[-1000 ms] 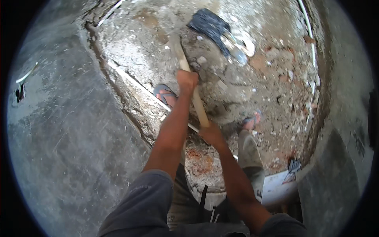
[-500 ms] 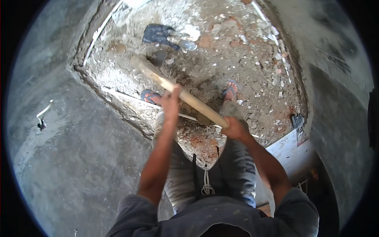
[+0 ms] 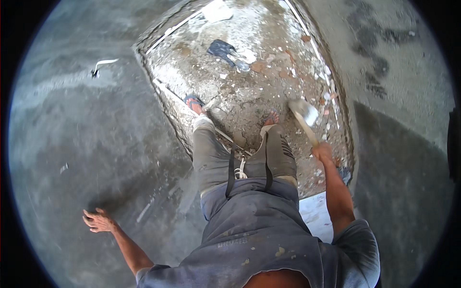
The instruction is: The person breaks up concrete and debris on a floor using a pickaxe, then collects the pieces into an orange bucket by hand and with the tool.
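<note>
My right hand (image 3: 322, 152) grips the wooden handle of a hoe (image 3: 307, 129), out to the right of my right leg. Its broad metal blade is slightly blurred and lies over the broken ground past the handle. Far out to the left, my left hand (image 3: 98, 221) holds nothing, its fingers apart above the grey floor. My feet stand in sandals on a rectangle of dug-up earth (image 3: 230, 96) scattered with rubble, the left sandal (image 3: 193, 100) near a pale strip at the edge.
A dark crumpled cloth (image 3: 221, 49) lies ahead in the rubble beside whitish scraps. White strips (image 3: 309, 36) run along the pit's sides. Smooth concrete floor (image 3: 96, 158) surrounds it; a curved pale wire (image 3: 104, 61) sticks up there. A white sheet (image 3: 316, 216) lies by my right side.
My left hand has let go of the hoe handle and swung far out to the left. My right hand has carried the hoe to the right. The view has turned and shifted.
</note>
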The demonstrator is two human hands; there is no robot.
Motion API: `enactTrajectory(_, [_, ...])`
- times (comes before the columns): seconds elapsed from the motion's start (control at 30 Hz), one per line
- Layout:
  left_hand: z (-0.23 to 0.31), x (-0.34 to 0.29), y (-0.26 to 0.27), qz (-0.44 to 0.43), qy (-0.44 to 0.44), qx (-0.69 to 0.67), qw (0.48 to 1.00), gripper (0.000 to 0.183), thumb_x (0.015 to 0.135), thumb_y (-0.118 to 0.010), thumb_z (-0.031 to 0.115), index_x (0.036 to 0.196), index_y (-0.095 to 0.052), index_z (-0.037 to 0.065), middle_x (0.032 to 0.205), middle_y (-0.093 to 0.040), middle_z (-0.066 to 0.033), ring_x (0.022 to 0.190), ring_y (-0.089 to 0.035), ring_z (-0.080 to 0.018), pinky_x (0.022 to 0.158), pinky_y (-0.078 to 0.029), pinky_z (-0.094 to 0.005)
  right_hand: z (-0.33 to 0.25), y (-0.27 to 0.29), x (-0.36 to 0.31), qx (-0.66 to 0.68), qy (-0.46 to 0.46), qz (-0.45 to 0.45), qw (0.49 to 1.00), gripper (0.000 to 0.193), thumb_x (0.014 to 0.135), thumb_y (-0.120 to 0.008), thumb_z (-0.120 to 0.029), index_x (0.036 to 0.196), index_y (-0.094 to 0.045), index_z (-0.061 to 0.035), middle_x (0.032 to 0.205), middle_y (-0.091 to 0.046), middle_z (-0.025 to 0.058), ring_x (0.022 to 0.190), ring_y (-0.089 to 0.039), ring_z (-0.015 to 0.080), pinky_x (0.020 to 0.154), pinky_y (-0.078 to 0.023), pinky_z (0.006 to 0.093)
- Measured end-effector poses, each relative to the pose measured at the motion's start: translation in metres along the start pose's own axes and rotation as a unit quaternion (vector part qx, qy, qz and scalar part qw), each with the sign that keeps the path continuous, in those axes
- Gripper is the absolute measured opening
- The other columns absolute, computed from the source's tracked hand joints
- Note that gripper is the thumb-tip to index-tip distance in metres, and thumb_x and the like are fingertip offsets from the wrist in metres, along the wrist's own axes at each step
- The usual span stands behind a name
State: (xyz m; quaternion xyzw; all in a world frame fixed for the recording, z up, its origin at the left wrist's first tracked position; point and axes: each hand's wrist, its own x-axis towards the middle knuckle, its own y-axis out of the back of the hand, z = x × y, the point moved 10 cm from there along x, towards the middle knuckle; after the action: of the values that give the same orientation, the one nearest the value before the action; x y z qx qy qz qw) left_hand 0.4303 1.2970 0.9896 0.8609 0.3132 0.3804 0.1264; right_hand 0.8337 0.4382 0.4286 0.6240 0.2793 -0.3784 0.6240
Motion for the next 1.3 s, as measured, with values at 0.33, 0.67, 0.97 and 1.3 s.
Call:
enactTrajectory(0.33, [-0.056, -0.019, -0.002, 0.072, -0.051, -0.033, 0.996, 0.065, 0.102, -0.048, 0.061, 0.160, -0.034, 0.034, 0.160, -0.043, 0.0029, 0.150, -0.035, -0.0159, 0.116, -0.023, -0.0654, 0.198, -0.016, -0.045, -0.013, -0.191, -0.220, 0.957, 0.011, 0.074, -0.078, -0.014, 0.079, -0.074, -0.0040, 0.071, -0.069, 0.0133, 0.056, -0.067, 0.0265, 0.051, -0.053, 0.0435])
enactTrajectory(0.67, [-0.052, -0.012, 0.005, -0.034, -0.005, 0.212, 0.977, 0.054, 0.100, -0.054, 0.061, 0.148, -0.053, 0.037, 0.147, -0.057, 0.0081, 0.138, -0.050, -0.0112, 0.111, -0.029, -0.0547, 0.191, 0.047, -0.123, 0.001, -0.242, -0.196, 0.950, 0.016, 0.085, -0.077, -0.011, 0.080, -0.063, -0.0060, 0.061, -0.051, 0.0032, 0.048, -0.048, 0.0160, 0.041, -0.040, 0.0328])
enactTrajectory(0.97, [-0.071, -0.025, 0.012, -0.008, -0.020, 0.115, 0.993, 0.049, 0.099, -0.058, 0.054, 0.145, -0.056, 0.037, 0.149, -0.054, 0.0071, 0.138, -0.049, -0.0120, 0.114, -0.031, -0.0525, 0.099, 0.068, -0.075, 0.060, -0.117, -0.193, 0.972, 0.021, 0.094, -0.057, -0.014, 0.087, -0.072, -0.0031, 0.057, -0.053, 0.0042, 0.045, -0.046, 0.0170, 0.040, -0.033, 0.0338])
enactTrajectory(1.3, [0.146, -0.448, -0.034, -0.383, 0.169, -0.723, 0.549, 0.031, 0.100, -0.064, 0.026, 0.111, -0.071, -0.002, 0.106, -0.074, -0.0163, 0.101, -0.069, -0.0238, 0.090, -0.052, -0.0370, 0.016, 0.117, -0.081, -0.030, 0.061, -0.172, 0.983, 0.032, 0.094, -0.060, -0.033, 0.074, -0.069, -0.0107, 0.048, -0.048, 0.0027, 0.038, -0.043, 0.0186, 0.038, -0.030, 0.0393])
